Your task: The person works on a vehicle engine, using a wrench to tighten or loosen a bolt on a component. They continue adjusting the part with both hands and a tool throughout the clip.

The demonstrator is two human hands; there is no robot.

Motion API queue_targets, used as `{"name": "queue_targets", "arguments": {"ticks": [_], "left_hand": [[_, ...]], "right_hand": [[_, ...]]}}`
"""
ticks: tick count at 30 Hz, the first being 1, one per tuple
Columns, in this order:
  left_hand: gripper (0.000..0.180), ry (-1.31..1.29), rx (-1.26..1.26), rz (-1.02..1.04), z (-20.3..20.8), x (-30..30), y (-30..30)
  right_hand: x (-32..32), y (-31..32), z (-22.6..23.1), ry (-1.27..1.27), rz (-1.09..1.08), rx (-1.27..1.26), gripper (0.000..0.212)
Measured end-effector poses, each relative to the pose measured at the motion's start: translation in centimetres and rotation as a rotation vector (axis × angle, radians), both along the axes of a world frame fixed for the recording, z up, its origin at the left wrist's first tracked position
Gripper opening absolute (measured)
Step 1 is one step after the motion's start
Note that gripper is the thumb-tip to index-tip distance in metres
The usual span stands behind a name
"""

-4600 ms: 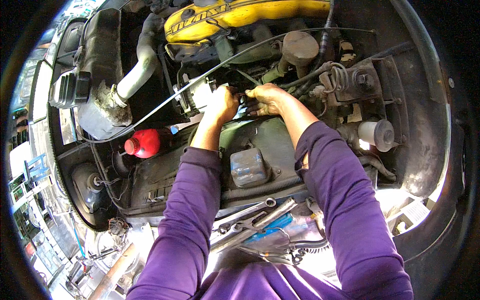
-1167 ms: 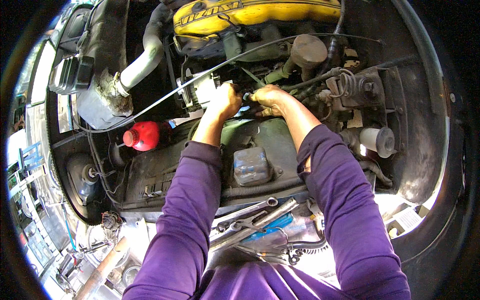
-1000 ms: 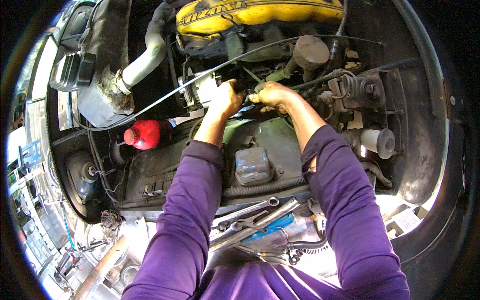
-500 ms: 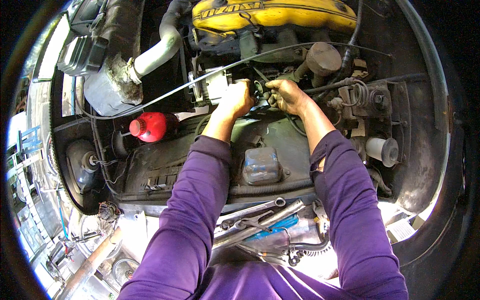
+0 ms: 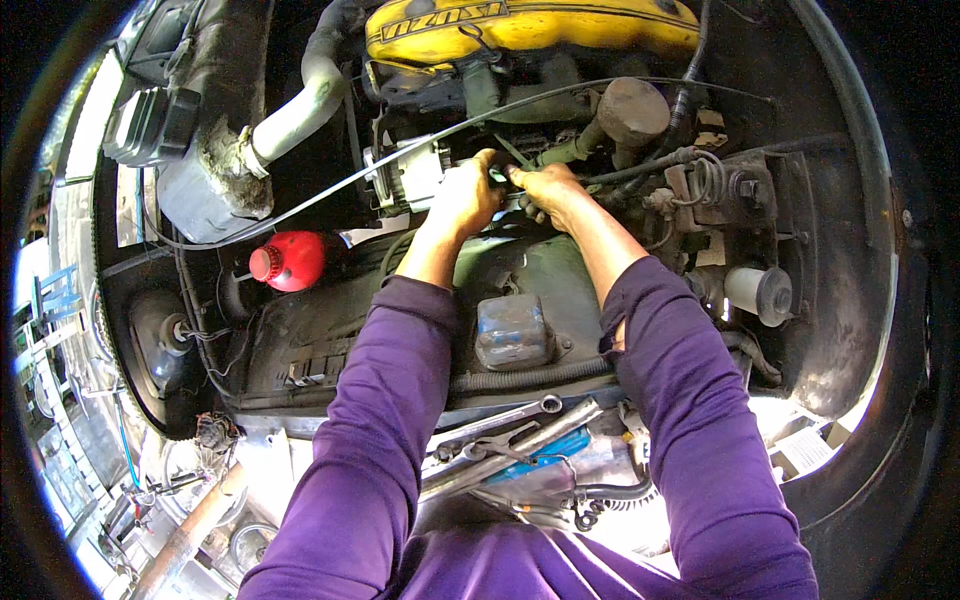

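Note:
My left hand is deep in the engine bay, its fingers curled in beside a pale metal engine part. My right hand meets it from the right, thumb pointing at the left fingertips and the other fingers bent under. Both hands are closed around a small spot below the dark engine pipes; whatever they grip there is hidden by the fingers. A long thin grey cable or rod passes just above my left hand.
A yellow engine cover lies at the far side. Left stand a red bottle and a pale air pipe. Nearer sits a box-shaped cap on a dark panel; wrenches lie by the front edge. A white-bodied filter is right.
My right hand has come left, closer to my left hand, and its thumb now reaches toward the left fingers. The whole view has shifted slightly.

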State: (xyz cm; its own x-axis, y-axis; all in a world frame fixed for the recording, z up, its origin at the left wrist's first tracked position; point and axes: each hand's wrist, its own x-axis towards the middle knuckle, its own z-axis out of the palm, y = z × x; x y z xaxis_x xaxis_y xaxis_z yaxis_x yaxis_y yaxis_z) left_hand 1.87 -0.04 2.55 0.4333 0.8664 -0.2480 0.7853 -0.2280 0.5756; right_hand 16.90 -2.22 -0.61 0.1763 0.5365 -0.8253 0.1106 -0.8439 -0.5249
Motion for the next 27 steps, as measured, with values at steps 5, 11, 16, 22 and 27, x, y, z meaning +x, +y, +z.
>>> {"name": "queue_targets", "arguments": {"ticks": [5, 11, 16, 22, 27], "left_hand": [[0.044, 0.157, -0.109, 0.111, -0.4, 0.0, 0.3], [0.043, 0.102, -0.025, 0.177, -1.9, -0.6, 0.2], [0.043, 0.102, -0.082, 0.234, -1.1, -0.5, 0.4], [0.034, 0.136, -0.342, 0.112, 0.7, -0.8, 1.4], [0.065, 0.02, -0.091, 0.038, -1.0, -1.4, 0.7]], "right_hand": [[-0.1, -0.5, 0.9, 0.251, -0.077, -0.045, 0.021], [0.2, -0.6, 1.0, 0.114, 0.31, 0.096, 0.017], [2.4, -0.2, 1.4, 0.502, 0.331, 0.073, 0.017], [2.2, 0.3, 0.5, 0.715, 0.03, 0.053, 0.025], [1.2, -0.1, 0.2, 0.497, -0.077, 0.12, 0.03]]}}
